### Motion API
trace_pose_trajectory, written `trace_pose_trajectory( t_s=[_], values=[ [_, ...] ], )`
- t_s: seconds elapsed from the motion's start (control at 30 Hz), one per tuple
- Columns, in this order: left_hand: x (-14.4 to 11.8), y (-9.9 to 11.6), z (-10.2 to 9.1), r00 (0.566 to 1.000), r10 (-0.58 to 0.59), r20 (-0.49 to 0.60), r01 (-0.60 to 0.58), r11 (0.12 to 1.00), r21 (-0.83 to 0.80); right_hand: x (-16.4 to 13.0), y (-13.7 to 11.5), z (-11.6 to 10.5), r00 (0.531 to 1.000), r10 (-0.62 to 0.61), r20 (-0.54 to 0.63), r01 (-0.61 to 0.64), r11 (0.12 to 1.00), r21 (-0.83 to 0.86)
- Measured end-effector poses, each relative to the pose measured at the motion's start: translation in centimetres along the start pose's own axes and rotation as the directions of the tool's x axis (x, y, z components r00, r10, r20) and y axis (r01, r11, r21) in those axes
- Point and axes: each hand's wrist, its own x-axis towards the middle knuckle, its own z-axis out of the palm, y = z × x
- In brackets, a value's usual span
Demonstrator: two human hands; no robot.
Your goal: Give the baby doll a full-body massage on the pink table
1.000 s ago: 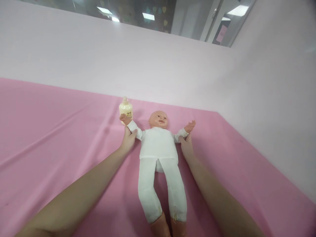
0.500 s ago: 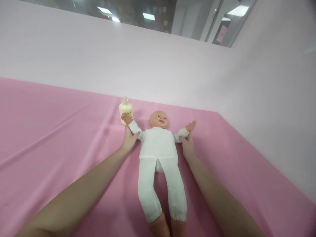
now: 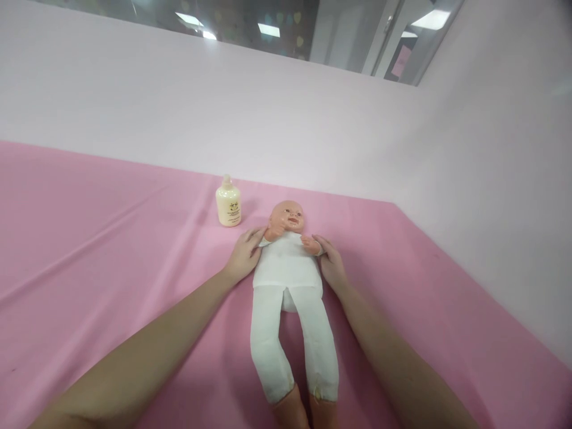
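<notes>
A baby doll [image 3: 288,262] with a white cloth body lies on its back, its head toward the wall and its legs toward me. Its forearms are folded in over the upper chest, one doll hand close to the chin. My left hand [image 3: 245,255] is closed around the doll's arm on the left side, fingers at the sleeve. On the other side, my right hand [image 3: 332,260] grips the doll's other arm near the wrist. Part of each doll arm is hidden by my fingers.
Behind the doll and to the left stands a cream-coloured pump bottle [image 3: 229,205] with a printed label. A pink cover [image 3: 134,238] with creases lies under everything. A white wall [image 3: 201,107] rises at the back and right, below a window [image 3: 268,27].
Both doll arms have gone from spread outward to folded over the chest, with my hands moving inward on them. The bottle's label, partly covered before, now shows fully.
</notes>
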Motion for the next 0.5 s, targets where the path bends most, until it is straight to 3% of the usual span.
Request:
trace_pose_trajectory(
  t_s=[0.1,0.27,0.5],
  values=[
    [-0.05,-0.27,0.22,0.998,0.052,0.039,-0.055,0.996,0.071,-0.02,0.38,0.07,0.998,-0.057,0.030,0.058,0.997,-0.045],
    [-0.11,-0.62,0.42,0.998,0.040,0.039,-0.043,0.996,0.075,0.02,0.49,0.07,0.997,-0.070,0.037,0.073,0.996,-0.060],
    [0.03,0.13,0.06,0.999,-0.042,-0.002,0.041,0.998,-0.039,0.01,0.15,-0.01,1.000,0.019,0.007,-0.019,1.000,-0.004]
  ],
)
